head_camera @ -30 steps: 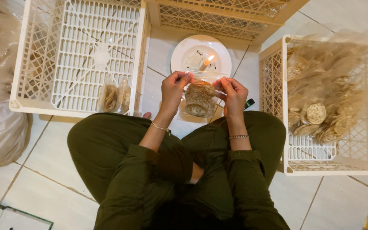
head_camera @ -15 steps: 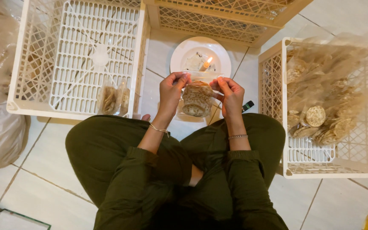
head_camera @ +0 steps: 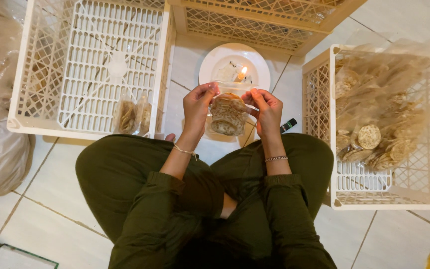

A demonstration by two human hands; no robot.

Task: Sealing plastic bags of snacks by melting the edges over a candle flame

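Head view looks straight down on a person sitting cross-legged on a tiled floor (head_camera: 51, 174), olive trousers and sleeves. Both hands raised in front of the knees, holding one clear bag of round crackers (head_camera: 228, 114) between them. Left hand (head_camera: 198, 106) pinches the bag's top left corner, grip closed on the plastic; right hand (head_camera: 266, 108) pinches the top right corner, grip closed too. Bag hangs below the fingertips, its stack of crackers sitting between the two palms, top edge stretched from one pinch to the other. Just beyond the bag, farther from the person, a white plate (head_camera: 210, 62) on the floor carries a lit candle (head_camera: 240, 74); flame is just beyond the bag's top edge. Left: white plastic crate (head_camera: 88, 65) with two small filled bags (head_camera: 134, 116) at its near edge. Right: second white crate (head_camera: 386, 189) lined with clear plastic, loose round crackers (head_camera: 369, 137) piled inside. Far centre: tan crate (head_camera: 255, 25). Small dark object (head_camera: 288, 125) lies on the floor beside the right wrist. Bracelets on both wrists.
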